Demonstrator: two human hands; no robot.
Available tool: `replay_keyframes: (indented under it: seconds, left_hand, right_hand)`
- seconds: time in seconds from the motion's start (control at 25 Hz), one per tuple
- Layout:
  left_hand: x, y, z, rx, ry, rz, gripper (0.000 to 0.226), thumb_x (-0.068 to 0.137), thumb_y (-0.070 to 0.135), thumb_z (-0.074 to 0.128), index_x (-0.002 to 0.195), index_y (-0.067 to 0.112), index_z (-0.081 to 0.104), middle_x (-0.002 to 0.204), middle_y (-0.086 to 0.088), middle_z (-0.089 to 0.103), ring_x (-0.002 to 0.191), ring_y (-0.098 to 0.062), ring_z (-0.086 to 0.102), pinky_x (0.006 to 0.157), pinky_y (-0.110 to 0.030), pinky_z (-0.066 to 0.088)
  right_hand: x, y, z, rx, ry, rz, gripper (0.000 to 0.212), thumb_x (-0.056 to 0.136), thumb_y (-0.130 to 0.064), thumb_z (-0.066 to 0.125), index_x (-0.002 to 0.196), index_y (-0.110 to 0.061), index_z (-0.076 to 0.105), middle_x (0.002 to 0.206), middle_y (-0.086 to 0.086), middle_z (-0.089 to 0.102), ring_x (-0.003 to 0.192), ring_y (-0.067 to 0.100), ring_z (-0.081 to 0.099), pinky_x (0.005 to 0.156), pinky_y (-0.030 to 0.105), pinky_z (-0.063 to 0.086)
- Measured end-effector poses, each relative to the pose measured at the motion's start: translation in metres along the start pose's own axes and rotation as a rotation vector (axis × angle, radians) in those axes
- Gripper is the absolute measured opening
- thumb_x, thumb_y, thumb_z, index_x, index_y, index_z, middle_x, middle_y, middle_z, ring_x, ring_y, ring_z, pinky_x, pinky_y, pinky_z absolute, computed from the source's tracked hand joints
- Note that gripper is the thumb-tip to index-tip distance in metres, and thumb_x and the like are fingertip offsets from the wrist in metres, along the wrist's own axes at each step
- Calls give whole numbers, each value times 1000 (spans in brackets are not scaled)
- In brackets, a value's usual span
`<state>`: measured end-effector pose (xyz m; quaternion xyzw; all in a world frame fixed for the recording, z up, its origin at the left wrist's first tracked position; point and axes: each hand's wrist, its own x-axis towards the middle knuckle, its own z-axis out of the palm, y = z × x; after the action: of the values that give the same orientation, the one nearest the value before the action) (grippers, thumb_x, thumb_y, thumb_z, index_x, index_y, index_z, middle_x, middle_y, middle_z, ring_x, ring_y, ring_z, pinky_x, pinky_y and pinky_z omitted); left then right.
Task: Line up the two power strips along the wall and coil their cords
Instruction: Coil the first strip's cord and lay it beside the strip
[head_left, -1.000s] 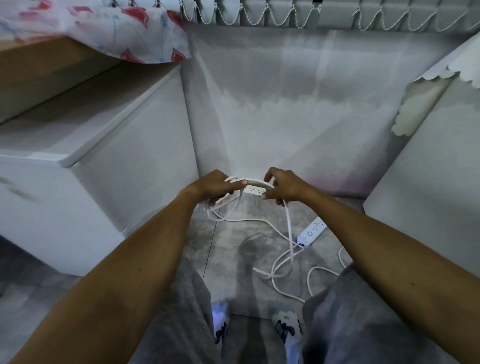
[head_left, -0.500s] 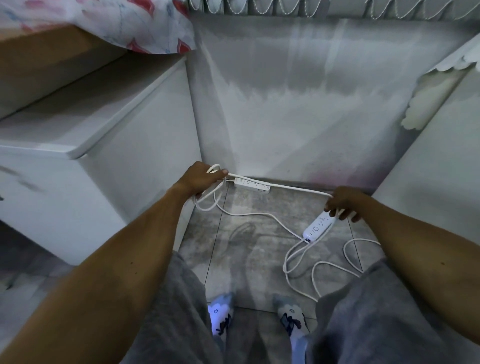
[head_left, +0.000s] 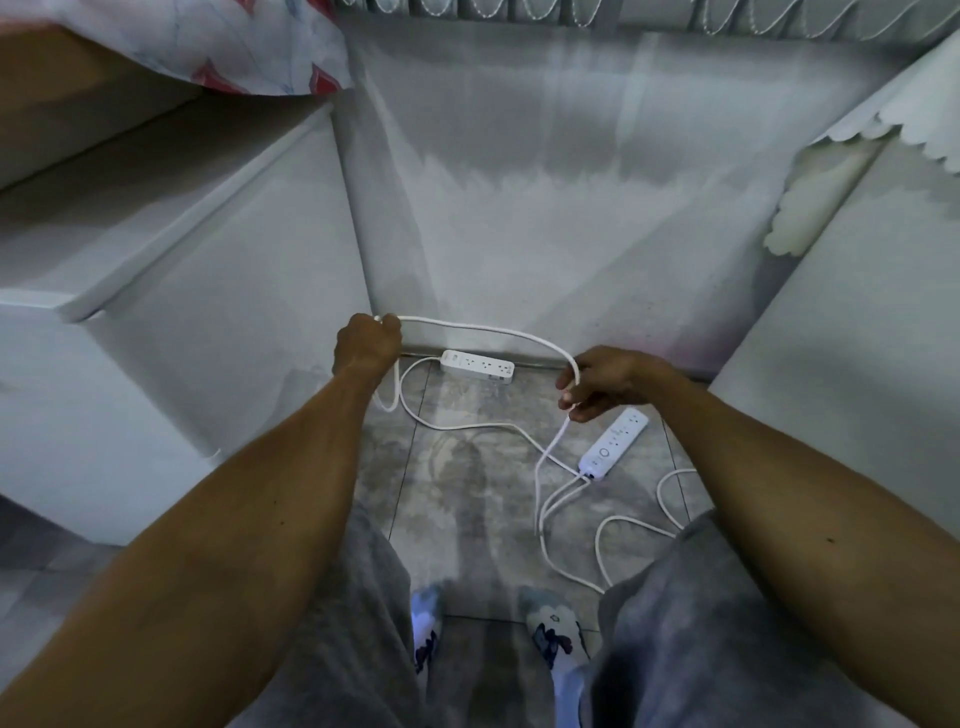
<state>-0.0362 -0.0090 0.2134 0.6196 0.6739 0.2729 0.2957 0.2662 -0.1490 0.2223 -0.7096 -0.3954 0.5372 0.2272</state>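
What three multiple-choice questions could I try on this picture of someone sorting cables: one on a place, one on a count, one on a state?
1. Where does the far power strip lie?
A. At the foot of the wall
B. In the person's lap
C. Hanging high on the wall

2. How many power strips are on the floor?
A. One
B. Two
C. Four

3. What are the hands doing?
A. Both hang empty
B. Each holds the white cord
C. Both press on a strip

Answers:
1 A: it lies on the floor along the wall's base.
2 B: there is the far one, plus a near power strip lying at an angle.
3 B: the left hand and right hand both grip the cord, which arcs between them.
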Motion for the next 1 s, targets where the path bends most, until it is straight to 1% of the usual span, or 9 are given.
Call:
replay_keyframes:
  seconds: [0.12, 0.24, 0.32, 0.4, 0.56, 0.68, 0.76, 0.88, 1.0]
  left_hand:
    - [2, -2, -1, -26, -13, -41, 47, 93, 44, 49, 111, 2, 61, 116, -22, 65, 99, -41, 64, 86, -48, 57]
    - [5, -9, -4, -39, -10, -48, 39, 90, 45, 52, 95, 7, 58, 106, -19, 67, 94, -39, 66, 84, -47, 58]
    - [8, -11, -5, -92, -6, -75, 38, 89, 44, 55, 92, 6, 57, 98, -17, 66, 88, -38, 67, 80, -45, 59]
    - [8, -7, -5, -174, -22, -94, 36, 88, 41, 57, 90, 5, 57, 86, -16, 64, 74, -34, 65, 66, -38, 57]
    - [0, 11, -1, -358, -138, -88, 25, 85, 29, 54, 77, 6, 52, 65, -12, 52, 44, -23, 44, 43, -24, 36]
    - [-10, 26, 4, -496, -269, -86, 19, 89, 23, 51, 74, 11, 49, 59, -8, 44, 33, -15, 32, 40, -19, 28]
    - [-17, 34, 6, -519, -344, -64, 19, 94, 20, 49, 77, 12, 48, 62, -8, 47, 31, -12, 31, 40, -18, 27]
    - [-25, 38, 10, -430, -449, 2, 19, 99, 21, 49, 87, 7, 50, 67, -9, 55, 37, -13, 39, 42, -21, 32]
    - [-31, 38, 13, -167, -510, 144, 22, 97, 23, 52, 87, 4, 55, 72, -9, 56, 59, -19, 49, 59, -28, 38]
  right_hand:
    - [-3, 13, -13, 81, 90, -19, 7, 95, 3, 56, 99, -1, 59, 94, 19, 74, 75, 28, 69, 62, 33, 62]
    - [-2, 17, -20, 15, 280, -96, 6, 96, -14, 61, 90, -12, 60, 85, 6, 78, 71, 20, 67, 61, 32, 58]
    - [0, 13, -17, 87, 323, -128, 8, 97, -12, 60, 91, -11, 54, 79, 14, 74, 65, 27, 68, 61, 42, 60]
    - [2, 9, -5, 87, 314, -148, 11, 97, -6, 57, 89, -11, 50, 71, 18, 65, 53, 30, 62, 55, 46, 59]
    - [6, -10, 33, -464, 266, -223, 6, 91, -10, 62, 86, -8, 60, 77, 19, 70, 50, 27, 55, 46, 31, 49]
    - [6, -34, 73, -801, 210, -418, 11, 89, -15, 63, 93, -8, 71, 94, 14, 75, 80, 28, 67, 68, 31, 51]
    - [4, -50, 102, -855, 172, -548, 16, 87, -15, 62, 95, -10, 74, 101, 9, 75, 96, 25, 66, 79, 29, 46]
    - [3, -67, 131, -797, 42, -621, 24, 85, -9, 57, 99, -11, 75, 99, 5, 72, 87, 17, 59, 71, 22, 35]
    - [1, -78, 137, -665, -23, -653, 30, 83, -5, 59, 106, -12, 75, 106, 3, 72, 88, 10, 56, 75, 21, 38]
